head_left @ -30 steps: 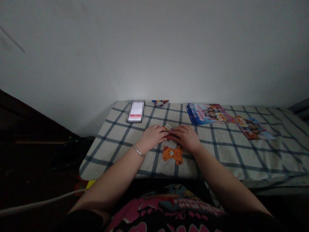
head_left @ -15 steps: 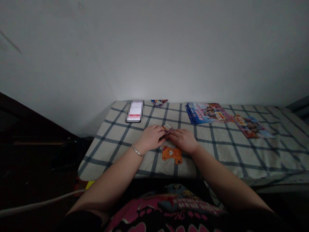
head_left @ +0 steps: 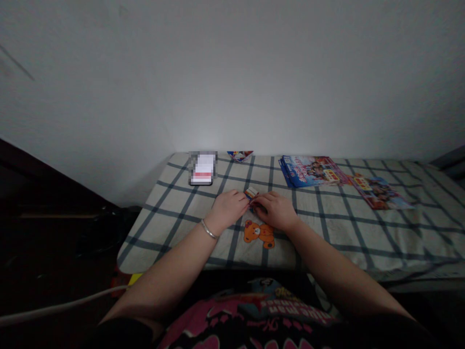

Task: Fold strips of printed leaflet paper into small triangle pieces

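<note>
Between my hands is a small folded piece of printed paper (head_left: 251, 193), coloured white, orange and blue, close above the checked cloth. My left hand (head_left: 228, 208), with a silver bangle at the wrist, has its fingers closed on the paper's left side. From the right, my right hand (head_left: 278, 209) pinches the same paper with thumb and fingers. The fingers cover the paper's lower part. Just below, an orange teddy bear print (head_left: 258, 233) shows on the cloth.
A phone (head_left: 202, 167) with a lit screen lies at the back left. Near the wall sits a folded paper triangle (head_left: 240, 155). Printed leaflets (head_left: 308, 170) are stacked at the right, with another leaflet (head_left: 381, 191) beside them. The checked tablecloth (head_left: 174, 213) covers the table.
My right hand has rolled so that its thumb and finger gap show, and the paper between my hands has turned slightly. My left fingers have shifted a little over it.
</note>
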`<state>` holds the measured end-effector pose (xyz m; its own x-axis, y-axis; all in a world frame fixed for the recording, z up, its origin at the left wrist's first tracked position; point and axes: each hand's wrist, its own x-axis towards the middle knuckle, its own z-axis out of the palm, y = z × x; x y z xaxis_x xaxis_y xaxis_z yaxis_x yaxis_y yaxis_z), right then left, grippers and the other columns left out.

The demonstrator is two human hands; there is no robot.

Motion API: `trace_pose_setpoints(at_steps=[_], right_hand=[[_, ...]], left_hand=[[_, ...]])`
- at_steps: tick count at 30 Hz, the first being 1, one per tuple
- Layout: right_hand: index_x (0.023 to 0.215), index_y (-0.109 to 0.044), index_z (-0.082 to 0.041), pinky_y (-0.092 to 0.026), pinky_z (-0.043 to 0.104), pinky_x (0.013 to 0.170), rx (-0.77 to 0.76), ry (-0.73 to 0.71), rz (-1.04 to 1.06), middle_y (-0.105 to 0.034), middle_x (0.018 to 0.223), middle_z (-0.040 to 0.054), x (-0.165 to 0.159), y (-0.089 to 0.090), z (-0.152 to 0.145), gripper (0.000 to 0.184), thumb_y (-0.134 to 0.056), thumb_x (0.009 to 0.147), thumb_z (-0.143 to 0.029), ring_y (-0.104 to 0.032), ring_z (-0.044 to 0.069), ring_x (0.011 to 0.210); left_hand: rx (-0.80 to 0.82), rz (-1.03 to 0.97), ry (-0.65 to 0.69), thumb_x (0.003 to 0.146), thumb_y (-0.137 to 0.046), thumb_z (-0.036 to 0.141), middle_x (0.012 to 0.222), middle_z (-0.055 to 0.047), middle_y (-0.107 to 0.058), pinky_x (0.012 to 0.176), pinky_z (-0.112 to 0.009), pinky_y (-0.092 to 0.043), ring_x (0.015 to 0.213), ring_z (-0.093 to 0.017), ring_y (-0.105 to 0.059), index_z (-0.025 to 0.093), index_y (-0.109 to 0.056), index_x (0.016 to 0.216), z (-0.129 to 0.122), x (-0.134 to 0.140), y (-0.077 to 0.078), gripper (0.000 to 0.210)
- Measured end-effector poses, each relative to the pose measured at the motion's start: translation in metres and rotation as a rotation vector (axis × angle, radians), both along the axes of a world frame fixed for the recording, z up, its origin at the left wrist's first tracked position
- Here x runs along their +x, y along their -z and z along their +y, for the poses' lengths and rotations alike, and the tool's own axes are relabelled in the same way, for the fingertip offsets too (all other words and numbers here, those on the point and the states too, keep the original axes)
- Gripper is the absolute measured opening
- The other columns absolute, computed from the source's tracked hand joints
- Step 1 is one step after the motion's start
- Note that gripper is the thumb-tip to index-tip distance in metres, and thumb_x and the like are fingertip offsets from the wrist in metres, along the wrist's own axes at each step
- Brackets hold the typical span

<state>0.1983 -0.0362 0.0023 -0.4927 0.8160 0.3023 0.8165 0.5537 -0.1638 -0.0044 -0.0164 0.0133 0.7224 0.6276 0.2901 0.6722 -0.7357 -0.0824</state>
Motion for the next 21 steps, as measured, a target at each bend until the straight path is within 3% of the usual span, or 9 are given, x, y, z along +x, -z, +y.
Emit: trace_pose_setpoints(at_steps=[4,9,21], right_hand=[[0.108,-0.069,-0.024,-0.045,0.03,0.087,-0.082,-0.001,-0.024,-0.069,0.114,0.0027,0.001,-0.015,0.005,0.023,-0.056,0.089,-0.027,-0.06,0.02,0.1],[0.104,-0.072,-0.026,-0.046,0.03,0.083,-0.152,0.055,-0.1,-0.07,0.107,0.0023,0.002,-0.028,0.013,0.022,-0.058,0.088,-0.025,-0.062,0.02,0.098],[0.103,-0.073,-0.026,-0.044,0.031,0.083,-0.082,0.109,0.077,-0.065,0.092,0.0054,0.002,0.001,0.016,0.023,-0.053,0.093,-0.027,-0.056,0.02,0.089]], left_hand=[[0.01,-0.028,-0.044,0.093,-0.05,0.025,0.088,-0.005,-0.066,0.069,-0.033,-0.045,0.084,-0.021,-0.057,0.017,-0.067,0.093,0.0,0.002,0.002,0.018],[-0.029,-0.097,-0.098,0.094,-0.05,0.027,0.088,-0.006,-0.065,0.074,-0.033,-0.046,0.086,-0.02,-0.058,0.018,-0.066,0.091,0.004,0.0,0.009,0.019],[-0.101,-0.181,-0.125,0.092,-0.055,0.028,0.093,-0.005,-0.065,0.083,-0.034,-0.048,0.092,-0.02,-0.057,0.018,-0.067,0.093,0.008,-0.003,0.012,0.016]])
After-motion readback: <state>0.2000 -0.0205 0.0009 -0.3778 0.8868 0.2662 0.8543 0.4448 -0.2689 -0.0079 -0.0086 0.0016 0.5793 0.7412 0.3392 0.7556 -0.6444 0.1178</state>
